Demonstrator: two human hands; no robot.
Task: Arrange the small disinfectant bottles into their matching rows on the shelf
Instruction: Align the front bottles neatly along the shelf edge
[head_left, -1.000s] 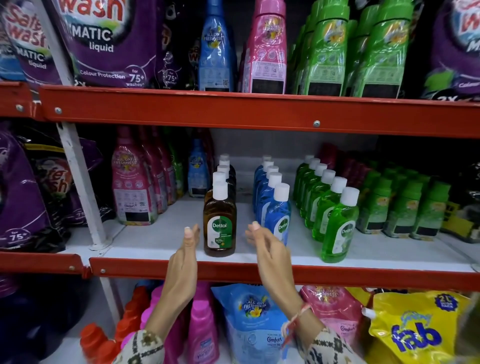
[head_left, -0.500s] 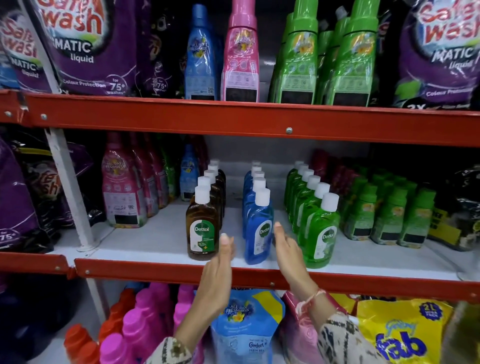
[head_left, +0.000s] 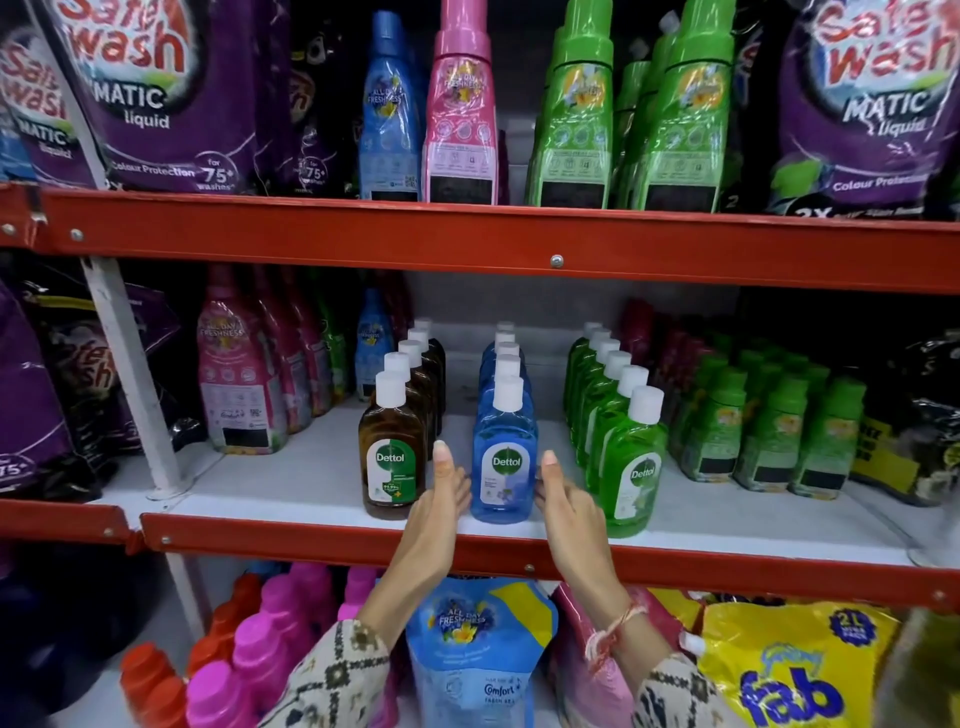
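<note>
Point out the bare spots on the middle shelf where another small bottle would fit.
Bare white shelf lies left of the brown Dettol row, up to the pink bottles. A lane stays open behind the blue row. The gaps flanking its front bottle hold both hands.

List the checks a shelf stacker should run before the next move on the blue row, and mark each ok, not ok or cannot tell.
1. Left hand beside the front blue bottle: ok.
2. Right hand on its other side: ok.
3. Firm grip on the bottle: cannot tell.
4. Blue bottle upright, label forward: ok.
5. Brown row and green row each one colour: ok.
6. Front green bottle flush with the shelf edge: not ok, it stands turned.
</note>
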